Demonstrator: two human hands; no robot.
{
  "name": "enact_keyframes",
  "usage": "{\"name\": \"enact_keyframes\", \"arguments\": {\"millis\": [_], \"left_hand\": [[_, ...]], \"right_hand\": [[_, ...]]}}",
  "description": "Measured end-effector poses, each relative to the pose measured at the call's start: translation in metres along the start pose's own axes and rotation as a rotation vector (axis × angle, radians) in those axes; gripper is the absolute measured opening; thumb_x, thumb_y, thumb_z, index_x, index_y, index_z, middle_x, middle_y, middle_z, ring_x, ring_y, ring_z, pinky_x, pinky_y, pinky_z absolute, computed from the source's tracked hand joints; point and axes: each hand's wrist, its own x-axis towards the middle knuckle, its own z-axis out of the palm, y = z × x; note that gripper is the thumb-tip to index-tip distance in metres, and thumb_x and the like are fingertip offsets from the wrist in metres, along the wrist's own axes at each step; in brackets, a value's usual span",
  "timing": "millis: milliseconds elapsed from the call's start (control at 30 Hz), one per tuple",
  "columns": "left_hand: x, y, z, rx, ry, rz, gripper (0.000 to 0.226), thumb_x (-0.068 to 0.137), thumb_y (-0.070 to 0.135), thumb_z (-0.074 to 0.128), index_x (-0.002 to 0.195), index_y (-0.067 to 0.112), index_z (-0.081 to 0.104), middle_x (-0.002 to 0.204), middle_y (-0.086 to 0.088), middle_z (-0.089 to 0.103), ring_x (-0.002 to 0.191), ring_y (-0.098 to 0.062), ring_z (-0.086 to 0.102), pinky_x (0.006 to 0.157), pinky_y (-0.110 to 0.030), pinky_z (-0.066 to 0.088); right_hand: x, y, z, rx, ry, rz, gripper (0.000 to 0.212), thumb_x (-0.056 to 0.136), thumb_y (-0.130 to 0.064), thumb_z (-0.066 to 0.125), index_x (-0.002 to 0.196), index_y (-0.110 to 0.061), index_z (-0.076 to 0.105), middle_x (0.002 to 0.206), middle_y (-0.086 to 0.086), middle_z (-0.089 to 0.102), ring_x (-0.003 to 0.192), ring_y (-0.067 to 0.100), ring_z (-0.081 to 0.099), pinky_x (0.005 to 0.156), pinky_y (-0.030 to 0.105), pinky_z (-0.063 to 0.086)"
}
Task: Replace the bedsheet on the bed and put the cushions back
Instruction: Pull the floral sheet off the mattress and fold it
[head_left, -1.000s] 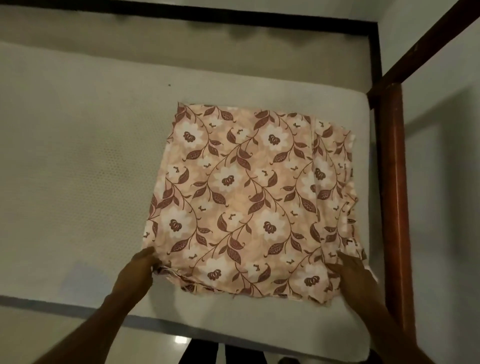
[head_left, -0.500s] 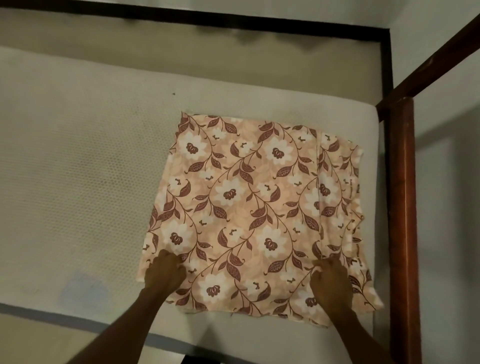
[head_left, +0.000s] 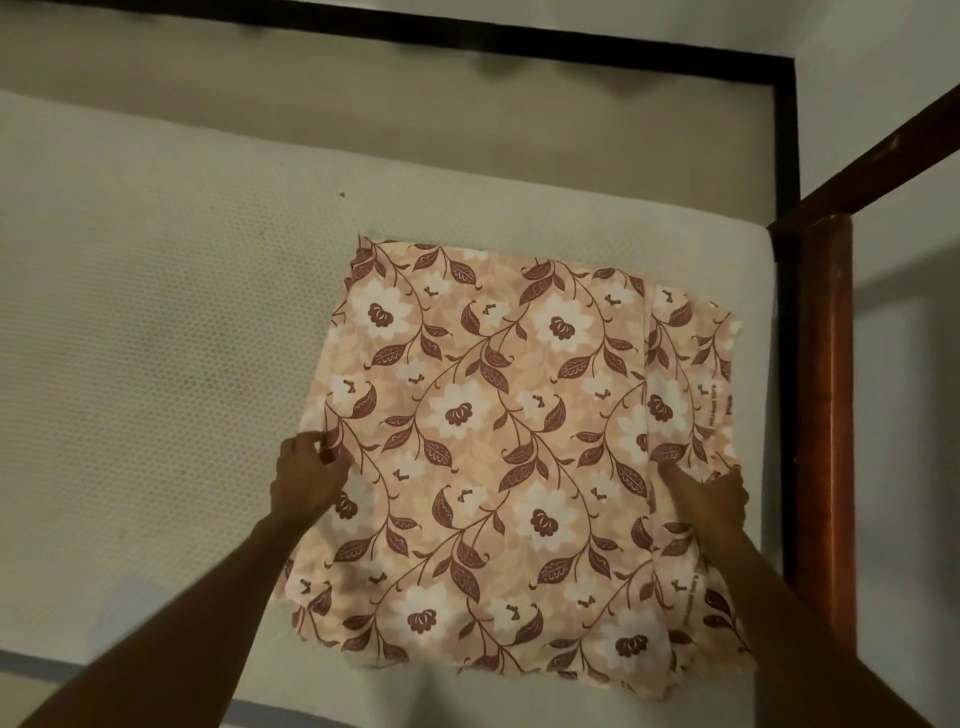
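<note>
Nearest: your two forearms reach in over the mattress (head_left: 156, 364) rim. Left grip (head_left: 311, 483) pinches the left edge of the folded floral bedsheet (head_left: 498, 441), fingers curled on the cloth. Right grip (head_left: 711, 501) grasps the layered fold along the sheet's right side, thumb on top. The bedsheet lies flat as a rough square on the white textured mattress, toward its right end. Further right, a brown wooden bedpost (head_left: 826, 415) stands upright, just beside the mattress. Farthest: a black frame rail (head_left: 571, 47) along the wall.

Print (head_left: 716, 402) on the right border of the bedsheet (head_left: 498, 415) too small to read; mattress (head_left: 130, 364) cropped at left.
</note>
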Motion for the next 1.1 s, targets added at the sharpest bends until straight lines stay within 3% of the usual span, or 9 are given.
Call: {"name": "enact_keyframes", "arguments": {"millis": [133, 267, 400, 467, 533, 667, 833, 933, 1100], "left_hand": [[0.021, 0.034, 0.004, -0.075, 0.09, -0.032, 0.074, 0.083, 0.047, 0.079, 0.138, 0.01, 0.046, 0.146, -0.017, 0.043, 0.133, -0.04, 0.046, 0.105, -0.065, 0.043], [0.036, 0.052, 0.011, -0.055, 0.165, -0.072, 0.085, 0.083, 0.055, 0.075, 0.144, 0.006, 0.04, 0.145, -0.019, 0.044, 0.135, -0.043, 0.044, 0.108, -0.066, 0.037], [0.036, 0.055, 0.015, -0.094, 0.131, -0.126, 0.071, 0.088, 0.057, 0.07, 0.136, 0.01, 0.048, 0.117, -0.009, 0.065, 0.114, -0.032, 0.059, 0.109, -0.053, 0.031], [0.032, 0.054, 0.011, -0.245, 0.045, -0.106, 0.059, 0.092, 0.052, 0.07, 0.129, 0.007, 0.059, 0.099, -0.003, 0.067, 0.091, -0.023, 0.063, 0.094, -0.041, 0.047], [0.03, 0.051, 0.008, -0.392, -0.045, -0.053, 0.044, 0.097, 0.043, 0.069, 0.116, 0.003, 0.069, 0.087, -0.006, 0.071, 0.073, -0.02, 0.066, 0.061, -0.026, 0.057], [0.033, 0.047, -0.002, -0.515, -0.099, -0.04, 0.029, 0.096, 0.041, 0.07, 0.107, 0.013, 0.07, 0.095, -0.01, 0.074, 0.078, -0.02, 0.07, 0.06, -0.029, 0.054], [0.037, 0.046, -0.004, -0.57, -0.175, -0.109, 0.035, 0.098, 0.036, 0.068, 0.114, 0.005, 0.07, 0.098, -0.017, 0.075, 0.089, -0.032, 0.072, 0.09, -0.05, 0.061], [0.038, 0.043, -0.005, -0.599, -0.187, -0.148, 0.03, 0.096, 0.039, 0.07, 0.104, 0.011, 0.072, 0.104, -0.022, 0.076, 0.098, -0.038, 0.073, 0.097, -0.055, 0.058], [0.042, 0.037, -0.014, -0.646, -0.23, -0.168, 0.04, 0.092, 0.048, 0.074, 0.111, 0.012, 0.074, 0.103, -0.015, 0.079, 0.103, -0.039, 0.073, 0.098, -0.058, 0.057]], "right_hand": [[0.003, -0.025, 0.005, -0.136, 0.039, 0.075, 0.13, 0.063, -0.076, 0.082, 0.156, -0.006, 0.024, 0.151, 0.027, 0.034, 0.141, 0.048, 0.035, 0.114, 0.059, 0.038], [-0.001, -0.03, 0.008, -0.179, 0.092, -0.071, 0.103, 0.071, -0.074, 0.076, 0.143, -0.006, 0.046, 0.14, 0.022, 0.053, 0.131, 0.045, 0.047, 0.108, 0.056, 0.042], [-0.001, -0.026, 0.016, 0.117, -0.002, -0.072, 0.079, 0.08, -0.059, 0.08, 0.137, -0.009, 0.055, 0.132, 0.014, 0.065, 0.121, 0.039, 0.061, 0.106, 0.052, 0.05], [-0.005, -0.026, 0.019, 0.234, -0.086, -0.036, 0.066, 0.082, -0.057, 0.078, 0.128, -0.011, 0.064, 0.123, 0.012, 0.071, 0.111, 0.035, 0.066, 0.1, 0.049, 0.055], [-0.009, -0.03, 0.018, 0.338, -0.175, -0.012, 0.059, 0.087, -0.066, 0.067, 0.114, -0.013, 0.071, 0.113, 0.013, 0.074, 0.101, 0.032, 0.07, 0.095, 0.048, 0.058], [-0.013, -0.041, 0.018, 0.285, -0.195, -0.003, 0.12, 0.057, -0.109, 0.033, 0.125, -0.016, 0.068, 0.119, 0.012, 0.07, 0.11, 0.036, 0.066, 0.102, 0.053, 0.052], [-0.016, -0.048, 0.016, 0.187, -0.31, -0.088, 0.086, 0.064, -0.07, 0.084, 0.127, -0.014, 0.065, 0.116, 0.007, 0.074, 0.105, 0.03, 0.071, 0.097, 0.052, 0.058], [-0.013, -0.05, 0.014, 0.241, -0.403, -0.101, 0.051, 0.084, -0.043, 0.083, 0.121, -0.01, 0.071, 0.102, 0.011, 0.079, 0.092, 0.029, 0.077, 0.09, 0.05, 0.062], [-0.012, -0.057, 0.013, 0.473, -0.584, 0.023, 0.043, 0.093, -0.032, 0.075, 0.13, -0.01, 0.068, 0.112, 0.018, 0.077, 0.105, 0.038, 0.074, 0.099, 0.06, 0.055]]}}
